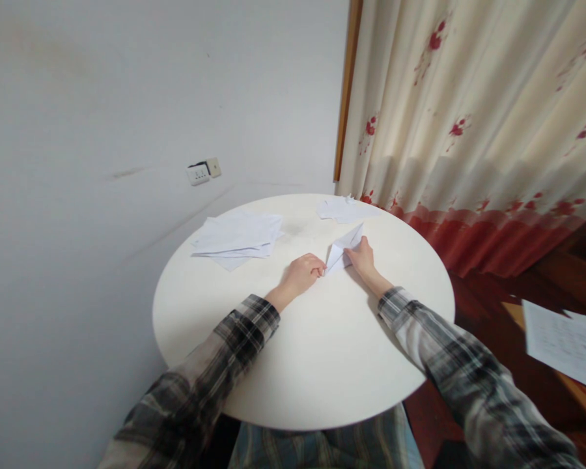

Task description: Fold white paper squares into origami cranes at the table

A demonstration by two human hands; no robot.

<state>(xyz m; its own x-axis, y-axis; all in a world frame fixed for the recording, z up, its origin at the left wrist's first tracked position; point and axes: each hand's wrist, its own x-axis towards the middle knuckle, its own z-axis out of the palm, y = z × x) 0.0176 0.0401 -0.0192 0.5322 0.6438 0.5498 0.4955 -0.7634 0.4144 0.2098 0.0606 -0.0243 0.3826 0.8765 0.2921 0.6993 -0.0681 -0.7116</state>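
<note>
A folded sheet of white paper (338, 254) with slanting creases and a pointed upper corner lies on the round white table (317, 352). My left hand (303, 272) has its fingers curled and pinches the paper's lower left tip. From the other side my right hand (362, 258) grips the right part of the sheet, thumb on top and fingers partly hidden by the paper. Both forearms rest across the tabletop in checked sleeves.
A loose stack of white paper (239, 234) sits at the table's back left. More paper (344, 208) with a small crumpled piece lies at the back. A wall socket (198, 174), a flowered curtain (449, 117) and written sheets (564, 342) at the right surround the table.
</note>
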